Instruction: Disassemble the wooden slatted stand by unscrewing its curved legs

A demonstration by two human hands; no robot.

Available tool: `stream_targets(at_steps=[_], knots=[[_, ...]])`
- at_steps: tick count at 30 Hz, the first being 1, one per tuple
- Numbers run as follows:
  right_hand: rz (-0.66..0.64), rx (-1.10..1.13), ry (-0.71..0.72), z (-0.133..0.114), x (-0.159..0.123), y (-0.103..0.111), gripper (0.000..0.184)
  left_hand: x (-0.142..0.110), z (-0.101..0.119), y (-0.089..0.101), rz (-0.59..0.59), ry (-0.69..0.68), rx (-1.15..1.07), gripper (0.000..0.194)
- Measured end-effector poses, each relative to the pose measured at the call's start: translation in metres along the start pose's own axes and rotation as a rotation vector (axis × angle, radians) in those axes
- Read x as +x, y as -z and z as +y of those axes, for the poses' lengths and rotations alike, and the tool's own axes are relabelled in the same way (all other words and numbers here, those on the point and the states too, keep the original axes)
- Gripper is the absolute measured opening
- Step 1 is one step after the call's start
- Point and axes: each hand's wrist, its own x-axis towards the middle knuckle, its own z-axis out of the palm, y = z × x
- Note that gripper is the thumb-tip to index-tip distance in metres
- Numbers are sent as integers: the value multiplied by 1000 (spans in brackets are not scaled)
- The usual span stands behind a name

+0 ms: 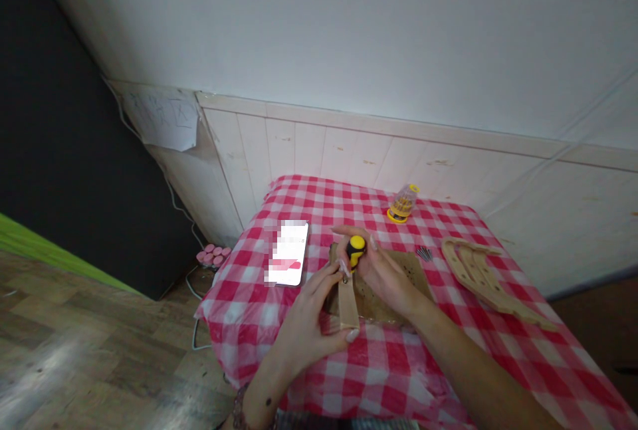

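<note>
My left hand point(315, 307) is closed around a pale wooden piece point(349, 307), with its thumb at the near end and its fingers at the far end. A dark hole or screw shows near the top of that piece. In my right hand point(383, 277) is a yellow and black screwdriver point(356, 244). Its handle stands above the wood, close to my left fingertips; the tip is hidden. Beneath both hands lies a brown board or sheet point(413, 274) with dark specks. A small bunch of screws point(424, 254) rests just right of it.
On the checked tablecloth point(339, 197), a lit phone point(289, 254) lies to the left. A clear, yellow-based bit container point(403, 204) stands at the back. Curved wooden parts point(478, 274) lie on the right. Behind the table is a white panelled wall point(309, 151).
</note>
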Motion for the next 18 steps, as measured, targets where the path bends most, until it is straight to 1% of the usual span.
stream_targets(at_steps=[6,11,15,18], knots=[[68,-121,20,1,0,2,37,2,5,3,-12,28,-15,75],[69,-184,29,-3,-4,-2,38,4,8,4,-11,10,-32,75],[99,-264,78,-2,-4,-4,30,4,6,3,-7,15,-35,76],[108,-251,117,0,-3,-5,26,4,4,3,-5,28,-29,77]])
